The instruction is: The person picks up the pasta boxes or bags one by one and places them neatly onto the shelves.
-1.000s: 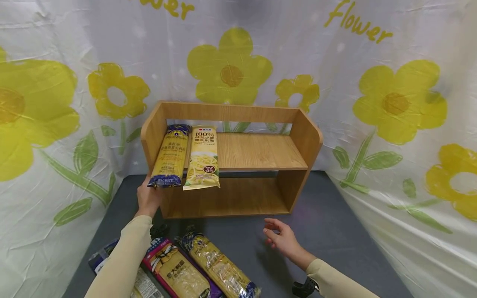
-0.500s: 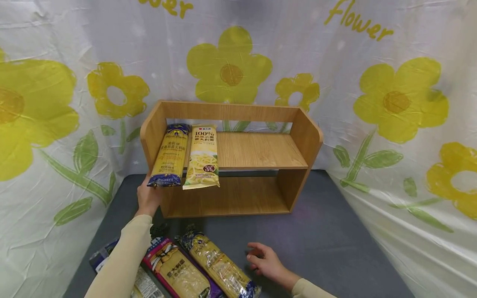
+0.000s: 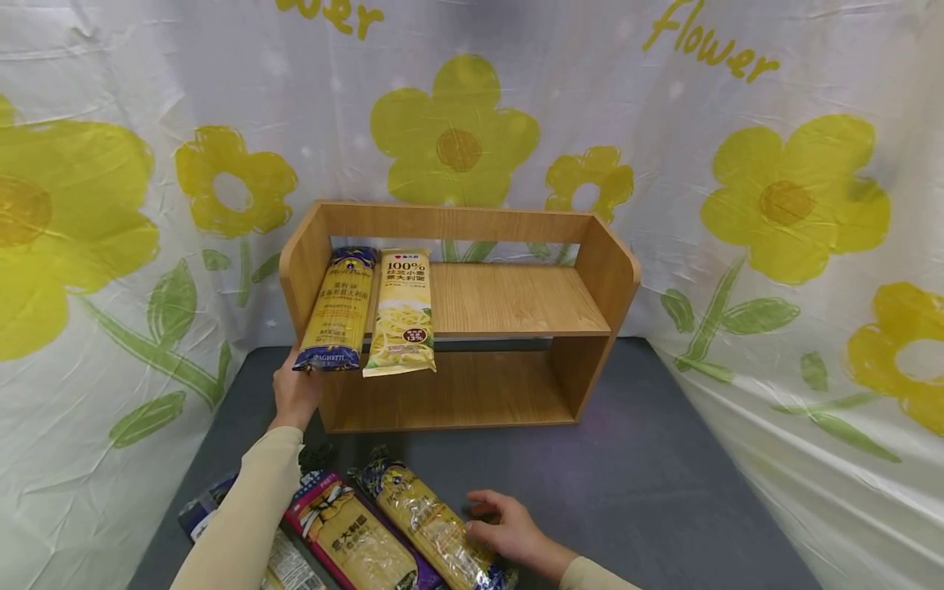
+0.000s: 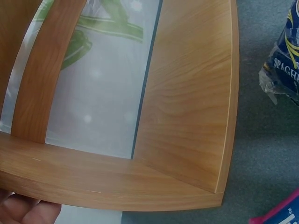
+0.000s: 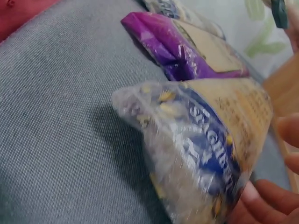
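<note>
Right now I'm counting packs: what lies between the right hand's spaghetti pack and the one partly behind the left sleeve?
A purple-edged pasta pack, beside the spaghetti pack, in the head view.

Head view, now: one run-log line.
left hand: at left side of shelf | right hand: at rightmost pack on table | upper board: blue-ended pack, cream pack | pink pack: on table

Left hand (image 3: 297,395) at wooden shelf (image 3: 516,299), right hand (image 3: 510,531) at yellow-and-blue pasta packet (image 3: 422,510), two packets (image 3: 401,315) shelved

Soft, even light; glare on spaghetti wrapper (image 5: 203,142) (right-wrist view blurry).
</note>
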`<action>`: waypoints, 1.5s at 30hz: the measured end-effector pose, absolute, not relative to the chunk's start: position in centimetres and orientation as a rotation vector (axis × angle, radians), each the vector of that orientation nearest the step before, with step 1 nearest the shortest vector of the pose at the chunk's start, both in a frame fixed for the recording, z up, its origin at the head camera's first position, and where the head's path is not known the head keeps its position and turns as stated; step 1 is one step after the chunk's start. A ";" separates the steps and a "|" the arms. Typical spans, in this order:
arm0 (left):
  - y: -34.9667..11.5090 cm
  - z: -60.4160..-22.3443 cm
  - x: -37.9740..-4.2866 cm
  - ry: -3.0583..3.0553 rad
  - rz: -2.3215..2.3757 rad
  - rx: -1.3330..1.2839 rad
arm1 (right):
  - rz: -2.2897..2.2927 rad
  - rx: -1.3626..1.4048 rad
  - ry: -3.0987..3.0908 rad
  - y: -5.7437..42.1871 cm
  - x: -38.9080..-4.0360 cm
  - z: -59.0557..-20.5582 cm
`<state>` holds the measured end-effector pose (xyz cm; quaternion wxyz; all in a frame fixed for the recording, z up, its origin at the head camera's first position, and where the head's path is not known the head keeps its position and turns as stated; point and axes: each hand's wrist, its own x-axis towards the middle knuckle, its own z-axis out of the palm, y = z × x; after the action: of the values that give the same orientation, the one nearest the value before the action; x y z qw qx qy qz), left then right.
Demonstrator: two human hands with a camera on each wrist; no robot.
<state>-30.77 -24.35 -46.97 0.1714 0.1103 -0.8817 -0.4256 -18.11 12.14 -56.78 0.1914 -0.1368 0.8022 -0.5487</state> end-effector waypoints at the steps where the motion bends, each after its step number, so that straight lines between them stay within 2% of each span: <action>1: -24.3 -47.0 -30.7 -2.504 -1.213 0.317 | -1.509 -0.414 2.260 12.0 -18.1 -56.7; 11: -24.3 -46.9 -30.6 -2.501 -1.210 0.310 | -1.105 -0.748 2.399 10.4 -17.9 -55.3; 25: -24.4 -46.9 -30.7 -2.498 -1.215 0.284 | -0.803 -0.978 2.292 8.6 -19.1 -53.8; 31: -24.3 -47.3 -30.6 -2.467 -1.192 0.270 | -0.894 -0.922 2.139 8.6 -19.8 -53.6; 37: -24.5 -47.1 -30.6 -2.499 -1.204 0.275 | -1.038 -0.794 2.086 8.9 -19.5 -53.8; 45: -24.5 -47.1 -30.6 -2.497 -1.234 0.294 | -1.264 -0.756 1.965 10.6 -18.9 -54.7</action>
<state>-30.65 -24.49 -47.09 0.1695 0.1033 -0.8787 -0.4341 -18.89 10.60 -54.68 0.3361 -0.2901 0.7536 -0.4847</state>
